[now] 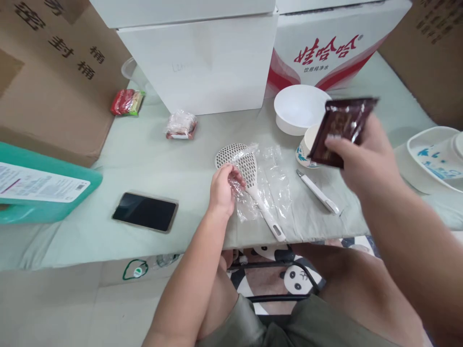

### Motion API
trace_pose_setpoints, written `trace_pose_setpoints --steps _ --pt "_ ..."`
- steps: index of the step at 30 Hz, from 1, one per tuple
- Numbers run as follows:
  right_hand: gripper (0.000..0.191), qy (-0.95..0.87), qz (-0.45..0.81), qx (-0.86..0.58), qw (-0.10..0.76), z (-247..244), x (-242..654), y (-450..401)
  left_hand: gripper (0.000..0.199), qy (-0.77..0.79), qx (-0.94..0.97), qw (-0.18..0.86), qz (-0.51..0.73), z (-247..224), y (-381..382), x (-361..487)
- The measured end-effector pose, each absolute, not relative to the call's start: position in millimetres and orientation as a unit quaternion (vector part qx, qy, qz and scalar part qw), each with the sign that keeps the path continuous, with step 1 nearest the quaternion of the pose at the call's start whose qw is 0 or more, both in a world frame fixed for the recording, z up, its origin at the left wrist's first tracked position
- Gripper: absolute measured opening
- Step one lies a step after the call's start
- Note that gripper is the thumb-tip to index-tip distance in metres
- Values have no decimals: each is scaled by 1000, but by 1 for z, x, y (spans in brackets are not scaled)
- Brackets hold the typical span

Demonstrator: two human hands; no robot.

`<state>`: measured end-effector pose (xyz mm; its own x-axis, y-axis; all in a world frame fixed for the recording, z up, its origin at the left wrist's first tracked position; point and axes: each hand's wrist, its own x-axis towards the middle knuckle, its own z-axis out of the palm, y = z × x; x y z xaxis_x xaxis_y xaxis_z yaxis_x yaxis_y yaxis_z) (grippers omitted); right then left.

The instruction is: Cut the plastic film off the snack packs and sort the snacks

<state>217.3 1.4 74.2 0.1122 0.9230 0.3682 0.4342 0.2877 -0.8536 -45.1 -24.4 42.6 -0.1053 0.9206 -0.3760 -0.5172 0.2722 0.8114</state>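
Observation:
My right hand (361, 149) grips a dark brown shiny packet (340, 127), held up over a small patterned cup (303, 153) and beside a white bowl (302, 108). My left hand (226, 189) rests with curled fingers on crumpled clear plastic wrapping (277, 180); the film shows against its fingertips. Under part of that plastic lies a white slotted strainer spoon (248, 168), its handle pointing toward the table's front edge. Right of the plastic is a white utility knife (318, 192).
A black phone (145, 211) lies left on the cloth-covered table (195, 226). Wrapped packets (181, 126) and a red-green packet (127, 102) sit farther back. White boxes (202, 62) line the back; a green container (47, 185) stands left, a white basin (427, 164) right.

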Motion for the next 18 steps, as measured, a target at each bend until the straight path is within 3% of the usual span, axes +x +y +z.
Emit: trace_pose_setpoints --steps 6,9,12,15,18 --pt "44 -568 209 -668 432 88 248 152 23 471 228 639 564 39 -19 -48" --pt "40 -589 195 -684 384 89 252 175 21 465 222 653 555 39 -18 -48" --pt "25 -621 202 -660 372 97 234 134 19 452 228 684 525 41 -19 -49" --pt "27 -661 212 -602 395 98 202 49 18 413 241 729 490 44 -21 -52" --pt "47 -711 260 -505 415 78 176 -31 19 362 265 781 434 48 -26 -55"
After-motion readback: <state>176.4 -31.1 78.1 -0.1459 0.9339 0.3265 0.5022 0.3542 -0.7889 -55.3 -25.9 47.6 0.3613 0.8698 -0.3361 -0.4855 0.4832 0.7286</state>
